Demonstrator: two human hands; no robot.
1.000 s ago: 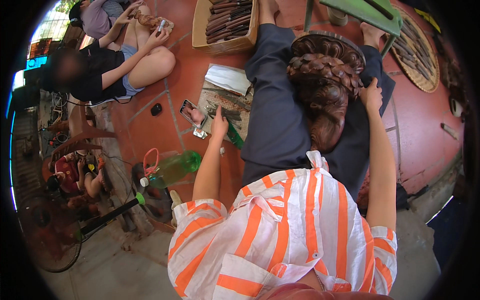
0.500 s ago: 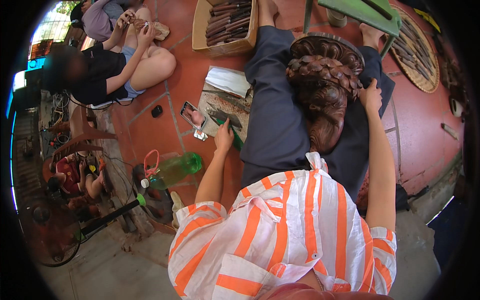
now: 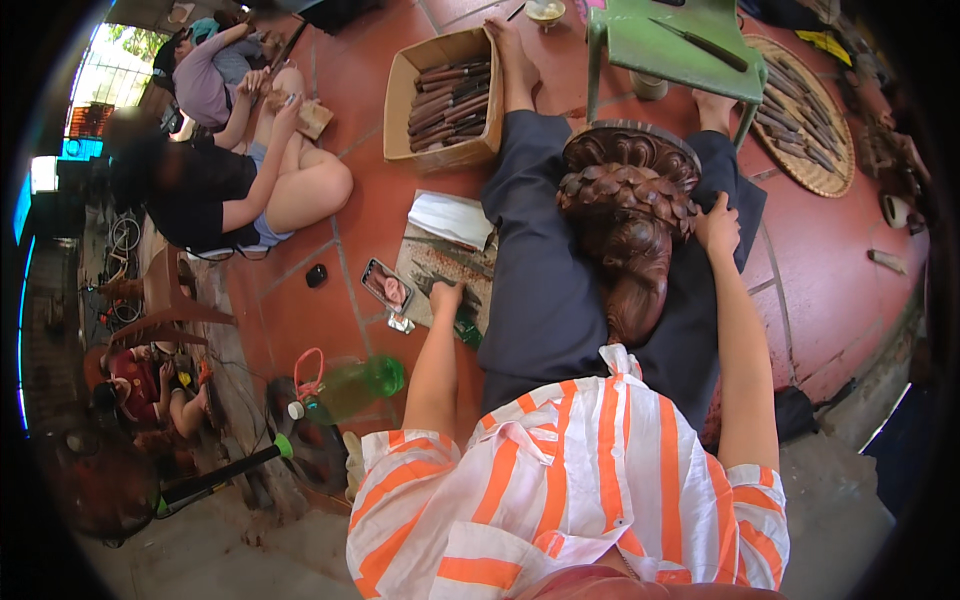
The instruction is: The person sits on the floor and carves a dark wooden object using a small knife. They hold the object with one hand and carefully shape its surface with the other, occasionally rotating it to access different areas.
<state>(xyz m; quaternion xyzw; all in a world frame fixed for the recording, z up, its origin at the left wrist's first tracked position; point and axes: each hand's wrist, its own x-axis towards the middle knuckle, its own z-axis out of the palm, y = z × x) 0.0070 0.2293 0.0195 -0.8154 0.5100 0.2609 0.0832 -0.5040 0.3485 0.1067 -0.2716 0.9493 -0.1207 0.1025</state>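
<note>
A dark brown wooden carving [image 3: 640,235] with leafy relief and a curved, tapering lower end lies across my lap between my legs. My right hand [image 3: 717,230] grips its right side, fingers bent against the carved edge. To the left of my thigh, my left hand [image 3: 445,297] reaches down to a worn flat board [image 3: 415,248] on the floor. Its fingers are curled among dark flat pieces [image 3: 425,274] on that board; what they hold is hidden. A green object [image 3: 467,328] lies just beside this hand. White folded paper [image 3: 450,217] covers the board's far part.
A phone [image 3: 387,285] and a green bottle [image 3: 350,388] lie left of my left arm. A cardboard box [image 3: 398,100] of handled tools stands ahead. A green stool [image 3: 675,50] and a woven tray [image 3: 845,180] of tools are far right. Another person [image 3: 215,190] sits at left.
My left hand has shifted left onto the dark flat pieces, its fingers now more curled. My right hand stays on the carving. The whole view has tilted slightly upward.
</note>
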